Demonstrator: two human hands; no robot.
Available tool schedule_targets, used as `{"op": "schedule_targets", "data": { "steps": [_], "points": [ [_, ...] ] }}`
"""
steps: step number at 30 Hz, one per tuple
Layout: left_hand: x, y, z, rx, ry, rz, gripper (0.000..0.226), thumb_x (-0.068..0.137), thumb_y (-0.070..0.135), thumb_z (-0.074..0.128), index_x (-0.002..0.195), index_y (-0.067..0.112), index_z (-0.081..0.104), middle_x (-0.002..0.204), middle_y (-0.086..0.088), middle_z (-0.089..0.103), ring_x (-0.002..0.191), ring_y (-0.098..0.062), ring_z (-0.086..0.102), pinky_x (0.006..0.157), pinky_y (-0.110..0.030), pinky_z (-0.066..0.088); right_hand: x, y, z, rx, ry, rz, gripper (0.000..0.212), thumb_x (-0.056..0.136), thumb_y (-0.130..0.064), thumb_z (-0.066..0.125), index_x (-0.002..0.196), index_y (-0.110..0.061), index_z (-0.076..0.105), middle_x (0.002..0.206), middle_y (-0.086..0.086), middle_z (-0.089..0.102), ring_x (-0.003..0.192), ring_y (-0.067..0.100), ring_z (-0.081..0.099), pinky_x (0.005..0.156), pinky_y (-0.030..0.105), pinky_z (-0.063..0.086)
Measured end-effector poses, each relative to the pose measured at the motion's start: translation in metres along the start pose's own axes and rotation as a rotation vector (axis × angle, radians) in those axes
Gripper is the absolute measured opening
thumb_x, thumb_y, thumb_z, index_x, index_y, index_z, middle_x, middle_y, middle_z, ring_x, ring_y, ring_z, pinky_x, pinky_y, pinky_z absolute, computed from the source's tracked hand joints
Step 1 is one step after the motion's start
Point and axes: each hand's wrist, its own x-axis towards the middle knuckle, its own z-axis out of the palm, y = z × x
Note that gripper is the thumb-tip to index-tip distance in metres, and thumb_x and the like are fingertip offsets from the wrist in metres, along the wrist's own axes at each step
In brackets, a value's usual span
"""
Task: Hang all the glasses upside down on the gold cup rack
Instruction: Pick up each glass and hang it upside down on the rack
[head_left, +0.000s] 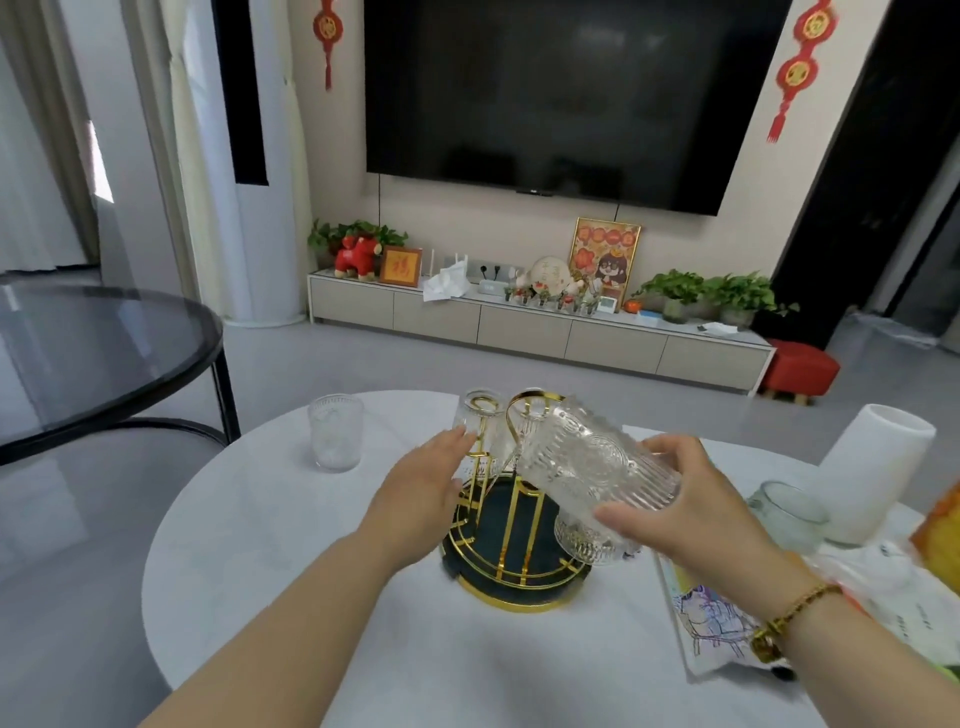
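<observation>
The gold cup rack (514, 525) stands on a dark round tray with a gold rim in the middle of the white table. My right hand (691, 504) grips a ribbed clear glass (597, 462), tilted on its side above the rack's right half. My left hand (421, 488) rests against the rack's left side, fingers touching a glass (478, 415) hung there. Another glass (587, 535) sits low on the rack's right side under the held one. One clear glass (335, 431) stands upright on the table to the left. A greenish glass (789, 509) stands at the right.
A tall white cylinder (878, 467) stands at the table's right, with printed papers (711, 613) and an orange packet (940, 535) near the right edge. A dark glass round table (104, 353) is off to the left. A TV cabinet lies beyond.
</observation>
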Motion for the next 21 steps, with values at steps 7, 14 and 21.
{"op": "schedule_targets", "data": {
  "steps": [7,14,21],
  "points": [
    [0.024,-0.004,-0.014,0.340,-0.292,0.036,0.065,0.089,-0.003,0.038,0.142,0.024,0.012,0.155,0.006,0.011,0.141,-0.015,0.018,0.112,-0.034,0.025,0.026,-0.018,-0.005,-0.209,-0.117,-0.017,0.066,0.060,-0.033,0.076,0.106,-0.024,0.031,0.098,-0.004,0.042,0.081,0.011,0.051,0.057,0.014,0.042],
    [0.023,-0.017,-0.007,0.268,-0.261,0.071,0.070,0.084,-0.010,0.035,0.142,0.024,0.013,0.155,0.007,0.011,0.141,-0.013,0.015,0.115,-0.029,0.016,0.058,-0.026,0.022,-0.307,-0.291,-0.003,0.079,0.062,-0.027,0.075,0.126,-0.019,0.029,0.124,0.006,0.042,0.117,0.023,0.035,0.094,0.036,0.038],
    [0.020,-0.020,-0.003,0.232,-0.253,0.060,0.073,0.084,-0.010,0.037,0.142,0.025,0.011,0.156,0.007,0.008,0.141,-0.014,0.015,0.116,-0.032,0.014,0.077,-0.019,0.060,-0.472,-0.388,0.005,0.078,0.066,-0.028,0.070,0.131,-0.018,0.027,0.138,0.008,0.037,0.130,0.030,0.021,0.104,0.043,0.028]
  ]
}}
